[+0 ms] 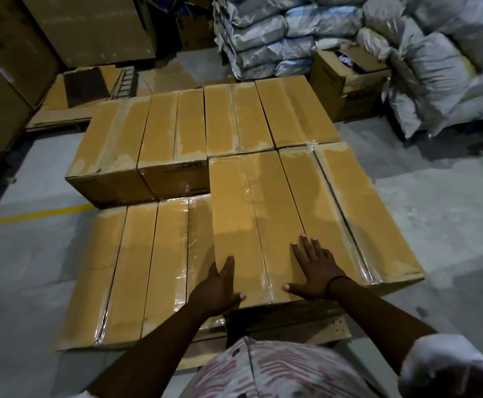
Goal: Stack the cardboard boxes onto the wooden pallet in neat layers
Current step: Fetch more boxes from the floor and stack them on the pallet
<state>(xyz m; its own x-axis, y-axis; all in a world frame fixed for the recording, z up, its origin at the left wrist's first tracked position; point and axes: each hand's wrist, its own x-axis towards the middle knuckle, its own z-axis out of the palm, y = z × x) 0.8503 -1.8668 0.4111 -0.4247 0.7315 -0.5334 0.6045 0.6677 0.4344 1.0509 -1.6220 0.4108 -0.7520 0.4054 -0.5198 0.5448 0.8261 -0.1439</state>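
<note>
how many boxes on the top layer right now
6. Back row, left to right: back-left box, second box, third box, back-right box. In front: the near box under the left hand and right hand, and the front-right box beside it. Lower layers are mostly hidden.

Matt tan cardboard boxes, sealed along seams with glossy clear plastic tape. Near, bare pale wood of pallet. Far right, crinkled, shiny plastic sacks. Dull, rough grey concrete floor.
</note>
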